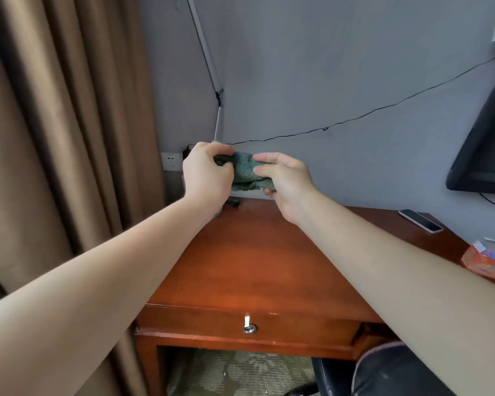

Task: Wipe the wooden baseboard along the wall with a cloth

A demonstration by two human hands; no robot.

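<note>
Two bare arms reached forward over the table (pixel 255 267), left arm (pixel 97 281) and right arm (pixel 397 267), and the two hands met on one green cloth (pixel 246 171). It was held in the air above the table's far edge, in front of the grey wall (pixel 340 67). Left hand (pixel 206 172) pinched the cloth's left end between thumb and curled fingers; right hand (pixel 286 184) gripped its right end, thumb on top and fingers beneath. One drawer (pixel 197 321) with one metal pull (pixel 249 324) faced the camera. On the table's right side lay one phone (pixel 420 221) and one red box (pixel 483 261). One black screen (pixel 486 144) hung on the wall at right, one thin black cable (pixel 369 112) ran across it, one white socket (pixel 171 161) sat beside the brown curtain (pixel 55 138), and one dark chair (pixel 383 370) stood below.
</note>
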